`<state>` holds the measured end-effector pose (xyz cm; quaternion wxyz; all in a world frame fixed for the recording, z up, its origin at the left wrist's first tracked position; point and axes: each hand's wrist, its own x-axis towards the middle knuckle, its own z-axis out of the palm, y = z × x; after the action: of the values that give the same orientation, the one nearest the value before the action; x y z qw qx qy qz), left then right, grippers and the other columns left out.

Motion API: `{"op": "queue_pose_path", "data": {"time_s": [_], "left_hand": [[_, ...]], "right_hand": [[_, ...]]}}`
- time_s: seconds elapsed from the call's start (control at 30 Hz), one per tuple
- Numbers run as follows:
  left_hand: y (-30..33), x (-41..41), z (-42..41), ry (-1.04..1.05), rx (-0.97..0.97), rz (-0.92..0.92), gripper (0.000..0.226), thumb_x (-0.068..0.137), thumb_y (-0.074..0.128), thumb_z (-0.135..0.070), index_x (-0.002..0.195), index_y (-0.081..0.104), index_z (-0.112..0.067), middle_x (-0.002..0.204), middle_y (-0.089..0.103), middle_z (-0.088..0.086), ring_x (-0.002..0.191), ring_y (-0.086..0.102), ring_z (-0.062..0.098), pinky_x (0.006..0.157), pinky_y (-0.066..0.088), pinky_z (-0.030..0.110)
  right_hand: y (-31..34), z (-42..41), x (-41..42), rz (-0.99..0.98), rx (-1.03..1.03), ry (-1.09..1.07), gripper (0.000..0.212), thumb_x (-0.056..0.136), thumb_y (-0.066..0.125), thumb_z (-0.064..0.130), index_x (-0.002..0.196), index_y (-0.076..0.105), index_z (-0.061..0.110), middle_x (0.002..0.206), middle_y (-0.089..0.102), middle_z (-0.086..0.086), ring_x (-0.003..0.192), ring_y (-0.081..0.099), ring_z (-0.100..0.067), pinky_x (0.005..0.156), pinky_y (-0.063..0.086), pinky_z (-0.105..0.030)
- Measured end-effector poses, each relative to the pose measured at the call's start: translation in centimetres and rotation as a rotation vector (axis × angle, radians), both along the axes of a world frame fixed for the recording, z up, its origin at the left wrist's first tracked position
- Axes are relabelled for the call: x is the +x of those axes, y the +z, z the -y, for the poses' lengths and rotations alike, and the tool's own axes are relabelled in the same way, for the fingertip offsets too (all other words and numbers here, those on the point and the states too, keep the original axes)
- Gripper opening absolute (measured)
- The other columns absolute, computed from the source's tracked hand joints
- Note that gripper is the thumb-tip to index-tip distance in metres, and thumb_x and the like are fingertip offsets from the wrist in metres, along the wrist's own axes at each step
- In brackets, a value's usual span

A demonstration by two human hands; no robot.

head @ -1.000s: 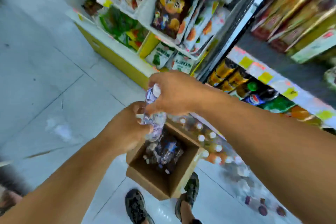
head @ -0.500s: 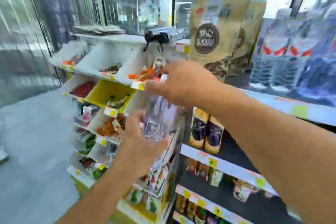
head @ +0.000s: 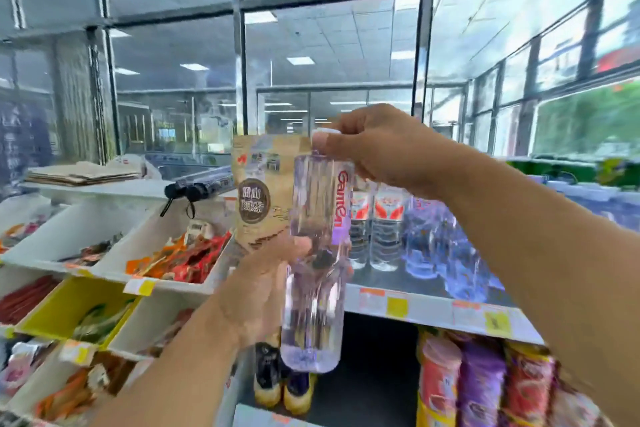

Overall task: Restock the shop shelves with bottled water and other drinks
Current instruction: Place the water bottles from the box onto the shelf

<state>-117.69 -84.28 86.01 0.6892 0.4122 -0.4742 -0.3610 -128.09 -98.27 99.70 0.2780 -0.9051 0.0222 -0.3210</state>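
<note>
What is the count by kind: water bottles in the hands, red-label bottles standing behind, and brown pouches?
held water bottle: 1, with the left hand round its body and the right hand at its cap
red-label bottles: 2 in view
brown pouch: 1
Total: 4
The bluish bottles further right are too blurred to count.

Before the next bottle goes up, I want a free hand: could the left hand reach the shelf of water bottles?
Probably not yet: the left hand grips the bottle, which hangs between it and the shelf.
</note>
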Motion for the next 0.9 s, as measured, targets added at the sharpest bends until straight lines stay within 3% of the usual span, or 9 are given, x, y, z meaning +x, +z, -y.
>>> {"op": "queue_pose_path", "data": {"time_s": [0.1, 0.2, 0.27, 0.4, 0.47, 0.57, 0.67, 0.77, 0.9], "left_hand": [[1.1, -1.8, 3.0, 0.206, 0.038, 0.075, 0.02, 0.086, 0.063, -0.031, 0.087, 0.08, -0.021, 0.089, 0.076, -0.01, 0.079, 0.071, 0.0, 0.07, 0.055, 0.021], [1.6, -2.2, 6.4, 0.381, 0.11, 0.321, 0.052, 0.078, 0.069, -0.06, 0.115, 0.065, -0.024, 0.115, 0.07, -0.012, 0.098, 0.065, -0.001, 0.094, 0.045, 0.033], [1.8, -2.4, 9.1, 0.488, 0.148, 0.37, 0.07, 0.073, 0.074, -0.056, 0.13, 0.052, -0.021, 0.13, 0.059, -0.008, 0.109, 0.057, 0.003, 0.096, 0.041, 0.03], [1.9, -3.0, 14.2, 0.568, 0.248, 0.494, 0.053, 0.083, 0.073, -0.042, 0.124, 0.047, -0.021, 0.124, 0.054, -0.001, 0.106, 0.054, 0.014, 0.077, 0.037, 0.022], [1.8, -3.1, 16.3, 0.583, 0.294, 0.517, 0.052, 0.086, 0.071, -0.041, 0.126, 0.046, -0.019, 0.113, 0.053, 0.004, 0.095, 0.056, 0.015, 0.061, 0.036, 0.017], [1.2, -3.2, 18.5, 0.566, 0.318, 0.493, 0.045, 0.089, 0.069, -0.032, 0.126, 0.046, -0.02, 0.104, 0.053, -0.005, 0.095, 0.055, 0.012, 0.056, 0.036, 0.009], [0.0, -2.8, 19.9, 0.535, 0.294, 0.482, 0.035, 0.09, 0.069, -0.027, 0.121, 0.054, -0.024, 0.105, 0.056, -0.012, 0.094, 0.054, 0.006, 0.063, 0.035, 0.008], [-0.4, -2.9, 20.3, 0.508, 0.297, 0.48, 0.049, 0.091, 0.067, -0.028, 0.136, 0.047, -0.027, 0.128, 0.051, -0.012, 0.124, 0.045, 0.007, 0.089, 0.033, 0.017], [-0.5, -3.0, 20.8, 0.479, 0.333, 0.494, 0.071, 0.092, 0.065, -0.034, 0.152, 0.029, -0.021, 0.151, 0.04, 0.001, 0.138, 0.039, 0.018, 0.089, 0.034, 0.013]], "right_hand": [[0.5, 2.1, -1.4, 0.091, -0.023, -0.132, 0.051, 0.089, 0.071, 0.046, 0.072, 0.059, 0.0, 0.05, 0.038, 0.004, 0.047, 0.033, -0.012, 0.053, 0.028, -0.028], [0.8, 3.9, -2.4, 0.123, -0.104, -0.277, 0.048, 0.09, 0.069, 0.046, 0.068, 0.059, 0.004, 0.054, 0.044, -0.003, 0.047, 0.038, -0.014, 0.05, 0.031, -0.028], [1.0, 5.3, -2.6, 0.102, -0.183, -0.372, 0.052, 0.092, 0.065, 0.047, 0.072, 0.062, -0.001, 0.064, 0.053, -0.012, 0.059, 0.047, -0.021, 0.056, 0.036, -0.031], [1.0, 8.6, -2.1, 0.019, -0.238, -0.525, 0.043, 0.093, 0.06, 0.046, 0.082, 0.068, 0.006, 0.074, 0.059, -0.011, 0.075, 0.055, -0.027, 0.052, 0.033, -0.028], [0.3, 10.4, -1.6, -0.014, -0.215, -0.585, 0.041, 0.093, 0.06, 0.048, 0.071, 0.057, 0.013, 0.067, 0.051, -0.003, 0.071, 0.053, -0.026, 0.05, 0.028, -0.028], [-1.0, 12.8, -1.0, -0.068, -0.226, -0.644, 0.044, 0.094, 0.058, 0.049, 0.067, 0.048, 0.016, 0.065, 0.046, -0.001, 0.072, 0.052, -0.028, 0.052, 0.028, -0.029], [-1.9, 13.9, -1.1, -0.105, -0.237, -0.674, 0.042, 0.096, 0.058, 0.049, 0.071, 0.049, 0.016, 0.07, 0.047, 0.0, 0.073, 0.052, -0.025, 0.057, 0.032, -0.031], [-1.9, 14.3, -1.5, -0.138, -0.263, -0.668, 0.047, 0.096, 0.061, 0.047, 0.067, 0.042, 0.016, 0.067, 0.044, 0.0, 0.061, 0.043, -0.018, 0.052, 0.028, -0.03], [-1.1, 14.2, -2.0, -0.177, -0.305, -0.667, 0.05, 0.095, 0.065, 0.045, 0.064, 0.04, 0.015, 0.064, 0.044, 0.001, 0.056, 0.039, -0.013, 0.049, 0.026, -0.028]]}}
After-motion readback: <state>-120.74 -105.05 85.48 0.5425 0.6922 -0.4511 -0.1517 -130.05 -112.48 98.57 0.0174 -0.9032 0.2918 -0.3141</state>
